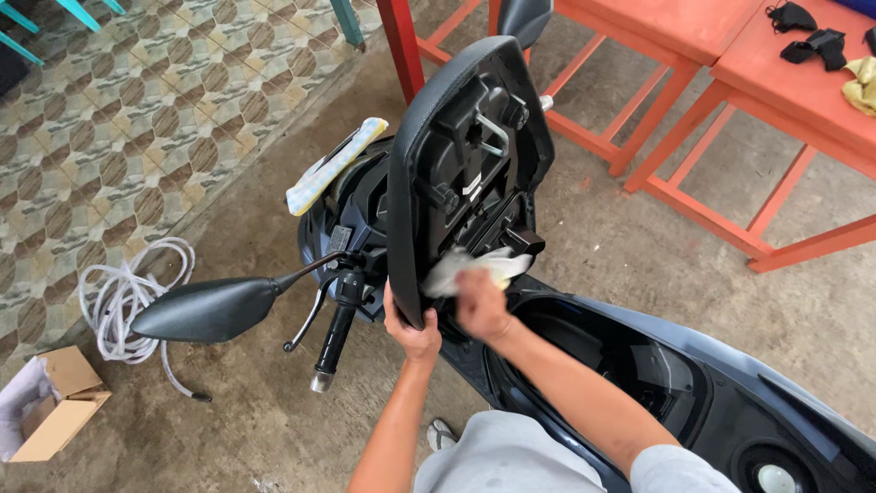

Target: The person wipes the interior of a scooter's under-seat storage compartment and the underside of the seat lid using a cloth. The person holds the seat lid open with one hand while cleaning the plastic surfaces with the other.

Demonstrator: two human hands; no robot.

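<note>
At the middle of the view, a scooter's seat (pixel 456 155) stands raised on its hinge, its black plastic underside turned toward the camera and its textured top facing away toward the handlebar. Its long axis runs nearly upright, leaning a little to the right at the top; the broad rounded end points up and the narrower hinged end is down by the front rim of the storage well (pixel 593 351).

The left hand (pixel 412 330) grips the seat's lower left edge, fingers wrapped round the rim and thumb on the near side, closed firmly on it. The right hand (pixel 481 306) is blurred; it presses a crumpled pale rag (pixel 470 267) against the seat's underside near the hinge. The fingers seem bunched on the rag, though the blur hides their exact hold.

The open storage well lies to the right of the hands, within the dark scooter body (pixel 748 411), which runs toward the lower right. A mirror (pixel 205 310) juts left from the handlebar, with the brake lever and grip (pixel 333 342) hanging just below it. A striped cloth (pixel 336 164) lies across the front of the scooter, behind the seat. A coiled white hose (pixel 128 297) rests on the ground at left, near an open cardboard box (pixel 55 402). Red tables (pixel 730 100) stand at the upper right, with dark items and a yellowish cloth on top.
</note>
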